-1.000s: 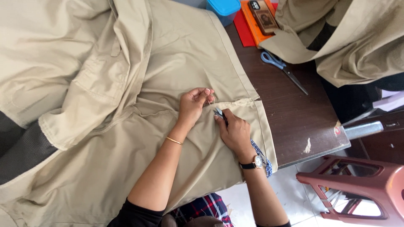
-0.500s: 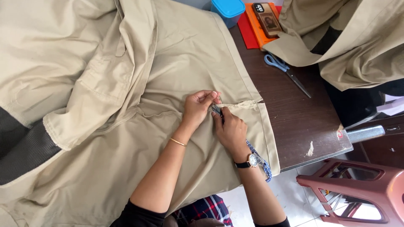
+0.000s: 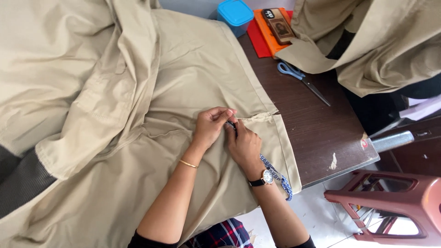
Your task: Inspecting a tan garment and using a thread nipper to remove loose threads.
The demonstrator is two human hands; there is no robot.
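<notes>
Khaki garment [image 3: 193, 78] lies spread over the dark wood counter [image 3: 317, 124], its seam edge at centre. My left hand [image 3: 210, 128] pinches the fabric at the seam, grip closed on cloth. My right hand [image 3: 243, 146] presses beside it, grip closed around a small dark tool, mostly hidden. Blue-handled scissors [image 3: 301, 80] lie at 2 o'clock, well apart; blue box [image 3: 235, 16] at 12.

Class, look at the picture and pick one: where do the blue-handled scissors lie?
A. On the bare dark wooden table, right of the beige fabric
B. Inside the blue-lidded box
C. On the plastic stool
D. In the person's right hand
A: the blue-handled scissors lie flat on the dark wooden table, untouched, while both the left hand and right hand work at a seam of the beige fabric.
</notes>
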